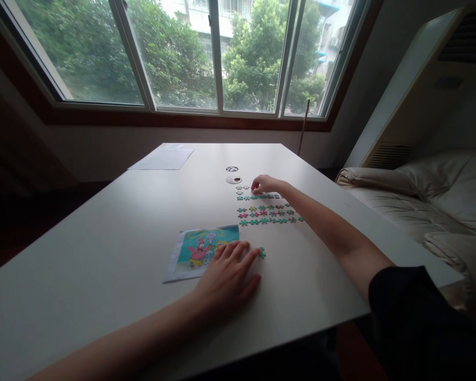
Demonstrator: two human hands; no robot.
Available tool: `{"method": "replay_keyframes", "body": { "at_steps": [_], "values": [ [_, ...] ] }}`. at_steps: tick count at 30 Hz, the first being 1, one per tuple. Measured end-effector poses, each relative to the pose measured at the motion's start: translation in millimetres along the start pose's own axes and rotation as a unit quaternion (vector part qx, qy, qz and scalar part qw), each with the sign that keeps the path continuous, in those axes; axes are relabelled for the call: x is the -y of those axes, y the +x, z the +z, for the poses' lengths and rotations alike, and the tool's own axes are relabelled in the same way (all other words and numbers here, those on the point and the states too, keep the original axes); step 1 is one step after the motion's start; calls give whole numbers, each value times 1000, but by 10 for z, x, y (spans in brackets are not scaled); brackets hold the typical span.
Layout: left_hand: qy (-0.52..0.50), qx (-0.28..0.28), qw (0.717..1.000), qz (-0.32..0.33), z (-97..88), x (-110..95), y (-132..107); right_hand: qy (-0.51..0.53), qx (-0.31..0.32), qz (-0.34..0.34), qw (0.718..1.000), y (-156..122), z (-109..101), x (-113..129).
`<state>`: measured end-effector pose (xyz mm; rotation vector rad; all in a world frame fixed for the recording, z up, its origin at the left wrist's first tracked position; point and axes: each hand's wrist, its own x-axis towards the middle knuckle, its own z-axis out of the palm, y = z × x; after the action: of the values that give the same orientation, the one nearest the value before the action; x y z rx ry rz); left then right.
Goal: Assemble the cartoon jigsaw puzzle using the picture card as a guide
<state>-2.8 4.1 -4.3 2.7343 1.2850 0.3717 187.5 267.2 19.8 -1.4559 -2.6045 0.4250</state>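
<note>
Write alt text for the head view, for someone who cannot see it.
A person's right hand is at the far rows of jigsaw puzzle pieces on a white table. The left hand partly covers a SpongeBob cartoon print, beside a loose green piece; a window stands beyond.

1. The left hand [228,267] covers the lower right part of the printed picture [198,251].
2. Its index finger overlaps the edge of a lone puzzle piece [262,254].
3. Curled fingers hide whether the right hand [265,183] has a piece in its grip.
4. The right forearm [325,225] appears to mask some row ends.
5. The designs on the round discs [232,180] are too small to read.
6. The sofa [396,203] runs past the right edge.
</note>
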Motion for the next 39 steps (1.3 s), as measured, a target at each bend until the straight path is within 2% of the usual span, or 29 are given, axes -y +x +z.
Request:
{"method": "replay_keyframes", "body": {
  "at_steps": [4,8,13,15,19,22,27,31,35,39],
  "values": [
    [-3,1,1000,-4,-5,-1,-8,4,-18,6,1000,-15,-20,50],
    [-1,-3,1000,-1,-11,-4,-13,21,-42,-27,999,-206,-8,179],
    [-1,-15,1000,4,5,5,-13,89,-70,-138,984,-743,25,402],
    [-1,-18,1000,9,15,9,-13,117,-45,-172,977,-1021,32,501],
    [5,-17,1000,8,21,-1,-11,199,-8,-177,964,-1514,70,664],
    [7,-12,1000,4,18,-17,-11,235,-10,-151,960,-1724,158,691],
    [9,-15,1000,3,27,-25,-6,234,-23,-87,968,-1843,350,602],
    [12,-16,1000,5,40,-18,7,159,-47,-59,984,-1874,407,560],
    [14,-14,1000,3,48,-17,21,71,-83,-66,992,-1888,384,551],
    [17,-13,1000,4,53,-19,19,56,-82,-112,989,-1906,334,543]
  ]
}}
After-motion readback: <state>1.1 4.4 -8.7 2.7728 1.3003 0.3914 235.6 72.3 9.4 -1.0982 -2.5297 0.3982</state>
